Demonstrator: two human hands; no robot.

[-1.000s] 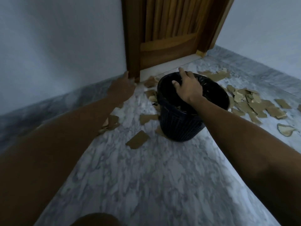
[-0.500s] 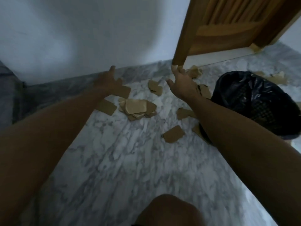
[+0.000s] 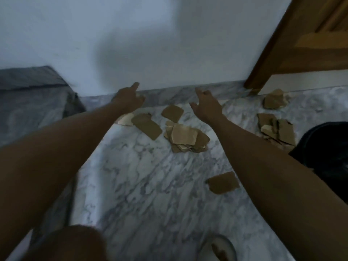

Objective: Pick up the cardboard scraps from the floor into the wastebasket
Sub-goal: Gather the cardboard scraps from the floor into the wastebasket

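Cardboard scraps [image 3: 185, 137] lie heaped on the marble floor [image 3: 143, 185] beneath my empty, spread-fingered left hand [image 3: 129, 97] and right hand [image 3: 206, 105]; I'd pinch the whole stack.

1. Can't read any text, labels, brand names or numbers here, honestly.
2. The cardboard scraps [image 3: 185, 137] look plain brown, and it's all too blurry to catch any tiny print.
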